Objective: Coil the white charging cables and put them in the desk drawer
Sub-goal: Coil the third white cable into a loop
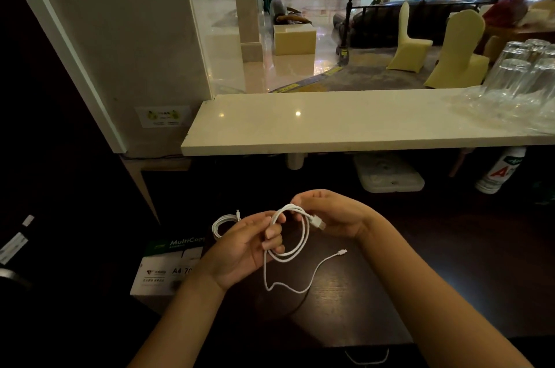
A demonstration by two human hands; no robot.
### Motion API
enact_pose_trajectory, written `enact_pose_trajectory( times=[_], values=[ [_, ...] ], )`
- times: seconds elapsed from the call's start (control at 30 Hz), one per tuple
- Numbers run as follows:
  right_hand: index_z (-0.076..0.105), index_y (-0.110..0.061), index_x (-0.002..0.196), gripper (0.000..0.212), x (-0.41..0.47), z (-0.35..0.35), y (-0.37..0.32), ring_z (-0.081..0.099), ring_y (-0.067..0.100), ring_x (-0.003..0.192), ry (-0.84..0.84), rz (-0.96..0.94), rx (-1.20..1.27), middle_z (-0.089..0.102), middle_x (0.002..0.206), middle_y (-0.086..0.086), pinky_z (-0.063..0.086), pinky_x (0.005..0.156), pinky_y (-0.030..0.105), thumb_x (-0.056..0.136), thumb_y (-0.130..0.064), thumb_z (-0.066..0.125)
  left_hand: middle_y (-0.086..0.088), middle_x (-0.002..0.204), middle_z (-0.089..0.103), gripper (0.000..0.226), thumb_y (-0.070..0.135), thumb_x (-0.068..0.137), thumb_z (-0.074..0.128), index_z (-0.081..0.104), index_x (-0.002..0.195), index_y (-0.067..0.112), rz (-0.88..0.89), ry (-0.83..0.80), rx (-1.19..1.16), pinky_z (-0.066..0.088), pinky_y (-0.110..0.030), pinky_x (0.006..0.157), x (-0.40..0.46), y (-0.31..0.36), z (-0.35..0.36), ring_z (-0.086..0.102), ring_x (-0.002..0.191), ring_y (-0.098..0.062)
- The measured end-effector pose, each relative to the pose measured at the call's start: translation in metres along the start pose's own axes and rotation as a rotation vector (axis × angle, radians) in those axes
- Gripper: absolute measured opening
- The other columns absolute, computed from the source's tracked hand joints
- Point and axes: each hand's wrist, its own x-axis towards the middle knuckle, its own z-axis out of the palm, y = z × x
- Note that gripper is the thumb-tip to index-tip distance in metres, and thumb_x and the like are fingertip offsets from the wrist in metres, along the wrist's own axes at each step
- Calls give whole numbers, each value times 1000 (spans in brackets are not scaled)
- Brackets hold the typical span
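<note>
- Above the near middle of the dark bench (pixel 420 262), a person's two hands meet on one white charging cable (pixel 303 235), part-wound into loops held in the air between them.
- The left hand (pixel 240 244) grips the loops, its fingers curled through them; the right hand (pixel 336 217) pinches the top of the coil, the larger USB plug (pixel 319 222) lying against its palm.
- The loops hang roughly upright, long axis running from the right hand's pinch down toward the near edge of the bench.
- The slack tail (pixel 300 286) drops from the bottom of the coil, bends to the right and rises to the small plug (pixel 342 252), which lies below and just beside the right hand, so that hand is the nearer for drawing it in, by the look of it.
- A second white cable (pixel 220 225), already coiled, lies on the bench just beyond the left hand, beside a box of A4 paper (pixel 168 265) toward the left edge.
- A drawer handle (pixel 366 357) shows under the near edge; the drawer appears closed.
</note>
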Motion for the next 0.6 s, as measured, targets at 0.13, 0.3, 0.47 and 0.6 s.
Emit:
enact_pose_trajectory(
  times=[0.13,0.3,0.47,0.6],
  values=[
    [67,-15,81,24,-3,-6,5,58,7,69,86,-14,-2,64,72,-2,49,65,19,93,-17,47,3,55,46,21,13,86,46,66,84,5,34,85,-84,48,-22,54,1,2,2,42,45,-6],
    [71,-13,96,19,-10,-3,1,58,18,84,219,-94,-187,65,78,2,47,88,37,89,-11,53,4,52,44,23,14,82,44,64,84,4,102,183,-169,47,-20,51,5,1,8,40,43,-4],
    [71,-13,98,17,-14,-6,-5,58,23,88,353,-98,-354,66,77,2,45,96,44,89,-9,57,0,64,61,24,14,83,50,74,85,9,62,196,219,54,-20,71,1,7,9,60,62,-7],
    [69,-13,101,19,-12,-1,-5,61,13,87,415,-166,-278,68,83,1,48,86,29,91,-13,53,1,62,63,24,10,85,51,73,77,11,103,246,280,55,-19,70,5,14,13,63,61,-7]
  ],
)
